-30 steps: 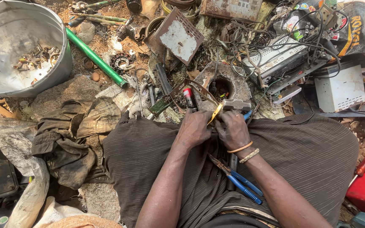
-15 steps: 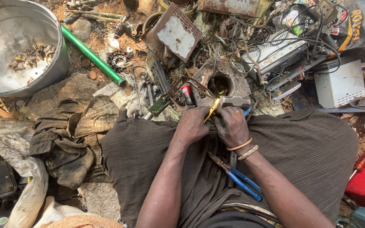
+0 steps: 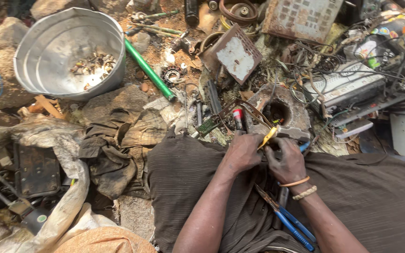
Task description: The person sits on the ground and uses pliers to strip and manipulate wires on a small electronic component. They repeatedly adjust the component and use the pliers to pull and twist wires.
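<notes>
Yellow tool (image 3: 267,137) is being gripped between the left hand (image 3: 243,152) and right hand (image 3: 284,162), fingers closing around it, blue-handled pliers (image 3: 287,220) lying on the lap.

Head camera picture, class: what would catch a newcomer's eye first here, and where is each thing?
At bottom centre, the left hand and right hand close together on a yellow-handled tool over a lap draped in dark cloth. A big dented metal basin sits upper left, with a green pipe slanting beside it. Blue-handled pliers lie on the lap.
</notes>
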{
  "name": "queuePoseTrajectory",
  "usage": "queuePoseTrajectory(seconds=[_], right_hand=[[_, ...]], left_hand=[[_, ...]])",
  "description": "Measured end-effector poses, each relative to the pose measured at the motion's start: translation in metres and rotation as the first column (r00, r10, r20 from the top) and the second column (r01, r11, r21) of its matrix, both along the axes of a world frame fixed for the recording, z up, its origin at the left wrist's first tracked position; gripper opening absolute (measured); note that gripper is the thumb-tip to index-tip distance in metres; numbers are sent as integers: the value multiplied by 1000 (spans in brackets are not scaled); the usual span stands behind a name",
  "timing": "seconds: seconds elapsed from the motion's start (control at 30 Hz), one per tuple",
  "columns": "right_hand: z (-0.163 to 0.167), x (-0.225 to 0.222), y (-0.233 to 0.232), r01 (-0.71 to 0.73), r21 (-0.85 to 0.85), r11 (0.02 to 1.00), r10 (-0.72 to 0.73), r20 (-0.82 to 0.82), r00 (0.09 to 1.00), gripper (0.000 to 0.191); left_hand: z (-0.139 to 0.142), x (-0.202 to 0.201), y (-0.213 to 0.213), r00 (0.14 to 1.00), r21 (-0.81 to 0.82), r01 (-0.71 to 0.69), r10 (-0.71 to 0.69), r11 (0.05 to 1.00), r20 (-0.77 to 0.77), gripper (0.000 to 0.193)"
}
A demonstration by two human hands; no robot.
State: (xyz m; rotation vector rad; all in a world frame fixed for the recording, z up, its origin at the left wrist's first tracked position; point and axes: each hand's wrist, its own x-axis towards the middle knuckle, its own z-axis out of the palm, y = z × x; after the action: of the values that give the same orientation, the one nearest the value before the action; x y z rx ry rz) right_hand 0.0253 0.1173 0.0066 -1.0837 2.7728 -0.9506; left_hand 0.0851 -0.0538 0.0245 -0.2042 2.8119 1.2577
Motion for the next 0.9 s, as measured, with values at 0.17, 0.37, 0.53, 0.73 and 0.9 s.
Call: queuePoseTrajectory(seconds=[0.17,0.37,0.53,0.73,0.9], right_hand=[[-6,-2,-5,76,121,990,-102,227,969,18],[-9,5,-4,10,-105,994,-14,-40,999,32],[-10,-4,-3,116,159,980,-155,261,953,36],[-3,-4,-6,96,192,977,-145,261,954,36],[1,8,-4,20,-158,987,1,133,991,27]], left_hand=[[0,4,-4,997,-7,6,-7,1000,-78,28],[6,7,-2,1000,85,-3,5,996,-21,40],[9,4,-2,998,-13,31,-31,999,47,34],[7,8,-3,1000,20,4,-4,1000,-5,39],[2,10,-1,996,-5,2,-2,1000,-86,44]])
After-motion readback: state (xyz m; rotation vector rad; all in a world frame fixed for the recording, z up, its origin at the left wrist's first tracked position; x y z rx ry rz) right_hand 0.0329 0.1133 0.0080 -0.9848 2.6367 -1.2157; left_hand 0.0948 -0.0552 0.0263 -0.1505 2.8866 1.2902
